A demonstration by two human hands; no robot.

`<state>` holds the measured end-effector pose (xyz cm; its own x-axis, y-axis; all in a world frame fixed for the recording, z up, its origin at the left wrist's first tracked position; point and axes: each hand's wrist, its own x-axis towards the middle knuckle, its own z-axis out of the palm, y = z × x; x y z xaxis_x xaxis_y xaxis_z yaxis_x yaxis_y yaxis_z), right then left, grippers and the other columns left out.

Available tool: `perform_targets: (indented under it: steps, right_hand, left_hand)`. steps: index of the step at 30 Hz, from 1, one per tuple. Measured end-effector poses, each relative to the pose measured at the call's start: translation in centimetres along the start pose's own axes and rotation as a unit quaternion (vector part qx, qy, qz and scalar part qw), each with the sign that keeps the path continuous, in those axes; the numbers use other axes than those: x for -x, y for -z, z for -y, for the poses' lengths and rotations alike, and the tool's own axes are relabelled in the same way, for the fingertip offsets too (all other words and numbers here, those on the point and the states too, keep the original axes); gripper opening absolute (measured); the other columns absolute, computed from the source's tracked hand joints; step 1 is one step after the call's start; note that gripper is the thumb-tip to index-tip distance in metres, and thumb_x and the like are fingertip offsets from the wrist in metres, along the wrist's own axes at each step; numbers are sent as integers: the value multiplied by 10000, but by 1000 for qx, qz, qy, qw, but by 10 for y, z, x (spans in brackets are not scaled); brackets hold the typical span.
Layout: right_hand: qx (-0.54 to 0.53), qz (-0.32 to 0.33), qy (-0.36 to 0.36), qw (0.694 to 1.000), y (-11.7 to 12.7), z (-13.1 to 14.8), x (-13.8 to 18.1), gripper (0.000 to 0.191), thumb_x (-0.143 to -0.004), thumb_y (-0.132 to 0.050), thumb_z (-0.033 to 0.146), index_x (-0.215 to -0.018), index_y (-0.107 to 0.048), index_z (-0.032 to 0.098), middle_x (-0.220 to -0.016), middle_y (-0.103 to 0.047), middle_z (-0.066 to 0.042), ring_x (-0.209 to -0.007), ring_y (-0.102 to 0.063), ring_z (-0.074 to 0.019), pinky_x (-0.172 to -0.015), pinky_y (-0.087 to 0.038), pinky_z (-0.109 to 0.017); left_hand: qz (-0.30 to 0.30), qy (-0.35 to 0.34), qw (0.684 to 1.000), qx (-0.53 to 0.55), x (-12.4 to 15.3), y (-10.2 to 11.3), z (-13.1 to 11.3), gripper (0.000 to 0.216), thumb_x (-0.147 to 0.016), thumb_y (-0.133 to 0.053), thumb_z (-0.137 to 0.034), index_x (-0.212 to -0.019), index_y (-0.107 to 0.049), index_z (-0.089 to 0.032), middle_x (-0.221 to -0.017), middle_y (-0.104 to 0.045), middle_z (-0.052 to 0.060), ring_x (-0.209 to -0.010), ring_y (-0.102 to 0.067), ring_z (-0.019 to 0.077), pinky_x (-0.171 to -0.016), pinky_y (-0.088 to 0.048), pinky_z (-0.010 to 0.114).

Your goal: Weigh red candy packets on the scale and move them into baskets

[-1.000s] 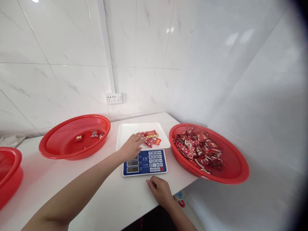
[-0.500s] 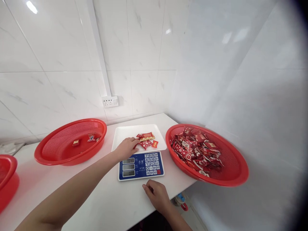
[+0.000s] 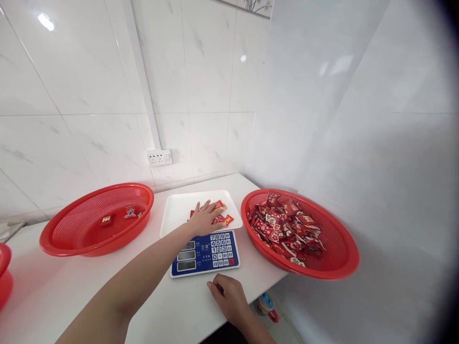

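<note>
My left hand (image 3: 202,220) reaches over the white tray (image 3: 179,210) of a blue-faced scale (image 3: 204,252), fingers spread flat on a few red candy packets (image 3: 221,213) lying on the tray. My right hand (image 3: 227,296) rests on the white counter just in front of the scale, fingers curled loosely, nothing visible in it. A red basket (image 3: 335,260) full of red candy packets stands to the right of the scale.
Left of the scale stands a red basket (image 3: 71,241) holding three candies (image 3: 118,216). Another red basket (image 3: 3,272) shows at the far left edge. A wall socket (image 3: 159,157) sits behind. The counter's edge runs just past my right hand, with a small object (image 3: 266,306) below.
My left hand has slid rightward over the candy packets on the tray, covering more of them. The view has shifted up and to the right. My right hand stays put.
</note>
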<state>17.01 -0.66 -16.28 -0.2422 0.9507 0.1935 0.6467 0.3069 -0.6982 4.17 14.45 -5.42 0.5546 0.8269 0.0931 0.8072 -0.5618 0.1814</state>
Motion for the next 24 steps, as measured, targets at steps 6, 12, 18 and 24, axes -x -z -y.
perform_targets:
  steps: [6,12,18,24]
  right_hand:
    - [4,3,-2,1000,1,1,0,313,-840,-431,359,-583,-501,195,-552,-540,28,-518,-451,-97,-511,-289,-212]
    - [-2,2,5,1000,0,-1,-1,327,-846,-421,369,-579,-491,193,-559,-542,24,-528,-460,-100,-521,-295,-211]
    - [-2,2,8,1000,-2,-3,0,326,-852,-412,366,-585,-493,197,-554,-533,29,-522,-461,-99,-518,-298,-210]
    - [4,4,3,1000,-3,-4,0,330,-850,-408,379,-584,-475,196,-554,-535,25,-521,-458,-101,-515,-297,-210]
  left_hand:
    - [0,16,1000,-18,-3,5,21,590,-811,-324,-635,-1328,-352,-351,-1447,-294,40,-1342,-141,312,-1046,-91,561]
    - [-19,-7,999,-39,6,13,8,639,-810,-261,-662,-1341,-342,-317,-1470,-235,59,-1351,-16,334,-1025,33,602]
    - [15,-104,994,-35,2,1,-31,572,-817,-267,-652,-1305,-382,-377,-1428,-339,-19,-1359,-80,268,-1068,7,532]
    - [-8,-39,998,-43,7,-1,-21,637,-849,-198,-616,-1269,-456,-213,-1347,-446,110,-1331,-166,333,-1037,-20,603]
